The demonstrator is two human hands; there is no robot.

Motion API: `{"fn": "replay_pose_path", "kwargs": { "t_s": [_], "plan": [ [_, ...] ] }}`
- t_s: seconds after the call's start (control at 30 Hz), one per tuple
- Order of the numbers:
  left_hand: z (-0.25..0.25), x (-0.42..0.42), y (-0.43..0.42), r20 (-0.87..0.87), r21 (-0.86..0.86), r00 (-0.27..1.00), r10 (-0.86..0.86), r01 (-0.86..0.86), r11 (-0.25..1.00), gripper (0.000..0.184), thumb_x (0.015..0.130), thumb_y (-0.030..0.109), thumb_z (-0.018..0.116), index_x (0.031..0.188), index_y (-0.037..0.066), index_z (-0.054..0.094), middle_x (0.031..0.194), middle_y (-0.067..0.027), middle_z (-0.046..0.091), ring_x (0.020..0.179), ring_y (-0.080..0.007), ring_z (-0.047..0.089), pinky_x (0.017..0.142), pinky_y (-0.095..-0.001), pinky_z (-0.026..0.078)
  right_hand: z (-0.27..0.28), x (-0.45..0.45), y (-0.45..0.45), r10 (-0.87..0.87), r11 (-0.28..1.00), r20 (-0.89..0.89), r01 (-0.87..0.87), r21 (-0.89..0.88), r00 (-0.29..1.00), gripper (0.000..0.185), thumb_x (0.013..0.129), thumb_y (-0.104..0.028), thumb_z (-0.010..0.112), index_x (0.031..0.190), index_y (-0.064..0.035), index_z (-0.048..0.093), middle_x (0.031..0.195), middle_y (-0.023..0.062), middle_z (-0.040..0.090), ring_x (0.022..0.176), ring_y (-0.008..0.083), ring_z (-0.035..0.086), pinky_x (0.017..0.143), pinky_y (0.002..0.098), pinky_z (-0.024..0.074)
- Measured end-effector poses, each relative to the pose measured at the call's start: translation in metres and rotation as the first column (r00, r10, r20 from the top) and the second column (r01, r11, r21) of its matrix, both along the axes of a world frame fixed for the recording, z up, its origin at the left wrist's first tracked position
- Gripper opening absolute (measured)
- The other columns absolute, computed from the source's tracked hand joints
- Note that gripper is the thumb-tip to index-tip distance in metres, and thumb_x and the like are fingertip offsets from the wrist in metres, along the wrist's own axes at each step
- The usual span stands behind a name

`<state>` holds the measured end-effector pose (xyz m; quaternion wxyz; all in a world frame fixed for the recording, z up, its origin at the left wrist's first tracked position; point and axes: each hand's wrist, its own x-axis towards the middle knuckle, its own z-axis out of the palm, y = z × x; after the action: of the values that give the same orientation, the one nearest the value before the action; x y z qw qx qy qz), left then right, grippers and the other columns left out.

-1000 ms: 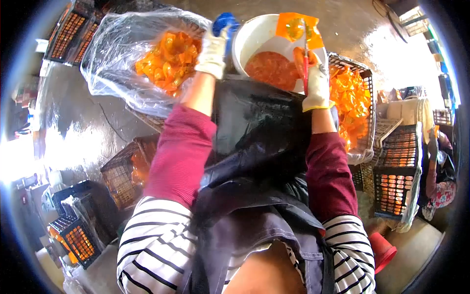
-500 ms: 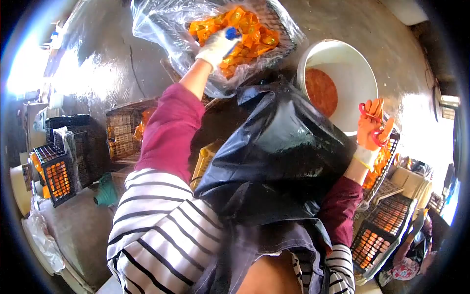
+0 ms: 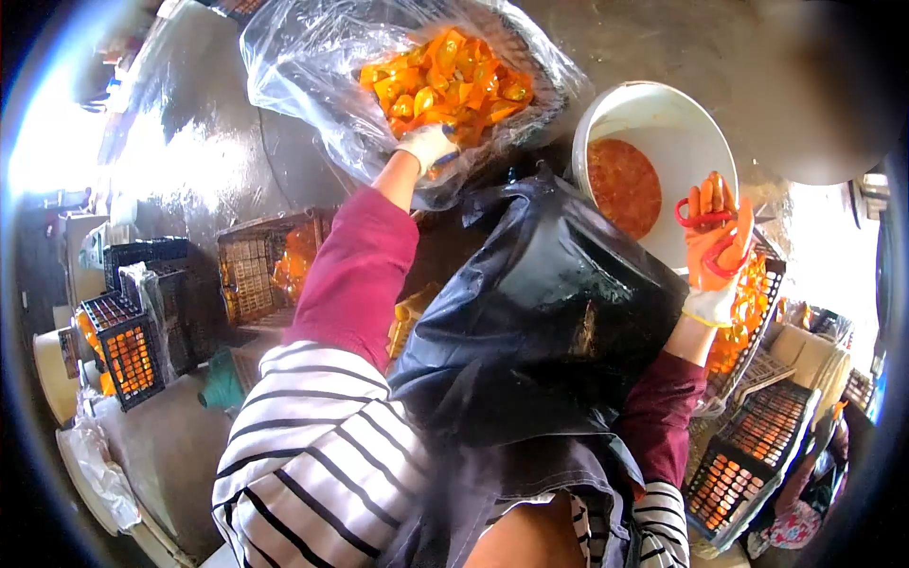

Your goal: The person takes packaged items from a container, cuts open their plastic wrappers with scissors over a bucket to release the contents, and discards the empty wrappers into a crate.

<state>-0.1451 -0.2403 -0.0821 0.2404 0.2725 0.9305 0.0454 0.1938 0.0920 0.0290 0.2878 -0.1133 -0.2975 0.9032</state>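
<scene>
My left hand [image 3: 428, 149], in a white glove with some blue at the fingers, reaches to the near edge of a heap of shiny orange pieces [image 3: 454, 71]. Its fingertips are hidden, so whether they grip a piece cannot be made out. The heap lies in a clear plastic liner [image 3: 312, 62] spread over a dark crate. My right hand [image 3: 712, 241] wears an orange glove and holds red-handled scissors [image 3: 701, 216], whose loops sit around its fingers; the blades are not visible. It is near the rim of a white bucket [image 3: 592, 104] with reddish-orange contents [image 3: 625, 187].
A black apron [image 3: 540, 312] covers my lap. On the left are a brown crate [image 3: 251, 275] and a black crate [image 3: 133, 355] with orange pieces. More filled crates [image 3: 739, 464] stand on the right, with another person [image 3: 800, 502] at the lower right.
My left hand has drawn back from the middle of the orange heap to its near edge. My right hand stays by the bucket with the scissors, its fingers slightly shifted.
</scene>
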Motion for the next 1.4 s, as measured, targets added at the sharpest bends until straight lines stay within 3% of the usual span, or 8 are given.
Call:
{"fn": "replay_pose_path", "kwargs": {
  "t_s": [0.17, 0.33, 0.4, 0.53, 0.8, 1.07, 1.23, 1.4],
  "plan": [
    [0.017, -0.008, -0.009, 0.6, 0.738, 0.797, 0.073, -0.586, 0.334, 0.055, 0.085, 0.048, 0.06, 0.122, 0.008, 0.056, 0.109, -0.0091, 0.064, 0.093, -0.0205, 0.061, 0.081, -0.0334, 0.048, 0.01, 0.001, -0.011, -0.099, 0.986, 0.264, 0.13, -0.103, 0.959, 0.051, 0.094, -0.038, 0.052, 0.124, 0.0031, 0.05, 0.125, 0.0149, 0.056, 0.113, 0.0252, 0.056, 0.104, 0.0409, 0.0396],
    [0.086, 0.019, 0.031, 0.801, 0.315, 0.368, -0.473, -0.93, -0.19, 0.034, 0.094, 0.022, 0.052, 0.124, 0.004, 0.053, 0.116, -0.0094, 0.062, 0.103, -0.0194, 0.06, 0.087, -0.0288, 0.047, -0.007, 0.0, -0.012, -0.124, 0.987, 0.327, 0.085, 0.133, 0.937, 0.049, 0.094, -0.039, 0.051, 0.12, 0.0021, 0.051, 0.115, 0.0193, 0.061, 0.103, 0.029, 0.061, 0.091, 0.0383, 0.0471],
    [0.091, 0.032, 0.038, -0.407, 0.759, 0.911, 0.07, 0.294, 0.581, 0.047, 0.089, 0.023, 0.06, 0.13, 0.004, 0.049, 0.123, -0.0108, 0.059, 0.113, -0.0281, 0.056, 0.094, -0.0336, 0.045, -0.012, -0.002, -0.014, -0.131, 0.963, 0.435, 0.009, 0.271, 0.891, 0.048, 0.095, -0.041, 0.048, 0.121, -0.0006, 0.051, 0.11, 0.0184, 0.062, 0.094, 0.0265, 0.062, 0.08, 0.0361, 0.0496],
    [0.151, 0.091, 0.135, 0.662, 0.747, 0.746, -0.068, -0.651, 0.137, 0.033, 0.085, 0.027, 0.066, 0.106, 0.002, 0.064, 0.093, -0.0062, 0.064, 0.083, -0.016, 0.058, 0.074, -0.0294, 0.047, 0.023, 0.001, -0.054, 0.028, 0.988, 0.363, -0.08, 0.129, 0.931, 0.043, 0.097, -0.041, 0.042, 0.12, -0.0082, 0.055, 0.099, 0.011, 0.064, 0.082, 0.0156, 0.063, 0.066, 0.0287, 0.0506],
    [0.073, 0.127, 0.22, 0.764, 0.392, 0.389, -0.514, -0.914, -0.109, 0.036, 0.087, 0.025, 0.059, 0.112, 0.0, 0.06, 0.106, -0.0121, 0.064, 0.095, -0.0203, 0.06, 0.081, -0.0295, 0.048, -0.012, -0.003, -0.04, -0.146, 0.799, 0.656, -0.303, 0.52, 0.74, 0.028, 0.092, -0.017, 0.06, 0.115, -0.0026, 0.057, 0.101, 0.0048, 0.064, 0.09, 0.0144, 0.06, 0.077, 0.0232, 0.0483],
    [0.144, 0.159, 0.201, 0.477, 0.825, 0.874, -0.094, -0.408, 0.391, 0.052, 0.089, 0.042, 0.057, 0.112, -0.005, 0.059, 0.108, -0.0171, 0.064, 0.099, -0.0206, 0.061, 0.083, -0.0282, 0.047, -0.033, -0.024, -0.04, -0.317, 0.499, 0.623, -0.433, 0.751, 0.715, 0.037, 0.088, -0.034, 0.062, 0.115, -0.0087, 0.059, 0.097, 0.0133, 0.066, 0.088, 0.0239, 0.063, 0.079, 0.0341, 0.0468],
    [0.099, 0.135, 0.219, 0.813, 0.459, 0.333, -0.479, -0.871, 0.174, 0.052, 0.087, 0.04, 0.064, 0.124, 0.005, 0.055, 0.11, -0.0074, 0.061, 0.103, -0.0168, 0.058, 0.087, -0.0272, 0.049, -0.022, -0.022, -0.041, -0.395, 0.481, 0.66, -0.468, 0.741, 0.639, 0.034, 0.088, -0.033, 0.062, 0.112, -0.0089, 0.062, 0.092, 0.0121, 0.067, 0.087, 0.0243, 0.064, 0.08, 0.0343, 0.0474],
    [0.089, 0.147, 0.219, 0.645, 0.747, 0.719, -0.259, -0.521, 0.412, 0.048, 0.084, 0.027, 0.065, 0.124, 0.002, 0.054, 0.113, -0.0129, 0.063, 0.1, -0.0228, 0.061, 0.088, -0.0295, 0.048, 0.006, -0.019, -0.051, -0.318, 0.69, 0.669, -0.319, 0.649, 0.672, 0.031, 0.088, -0.026, 0.064, 0.112, -0.0073, 0.062, 0.094, 0.0084, 0.068, 0.09, 0.0179, 0.063, 0.079, 0.0316, 0.0475]
  ]
}}
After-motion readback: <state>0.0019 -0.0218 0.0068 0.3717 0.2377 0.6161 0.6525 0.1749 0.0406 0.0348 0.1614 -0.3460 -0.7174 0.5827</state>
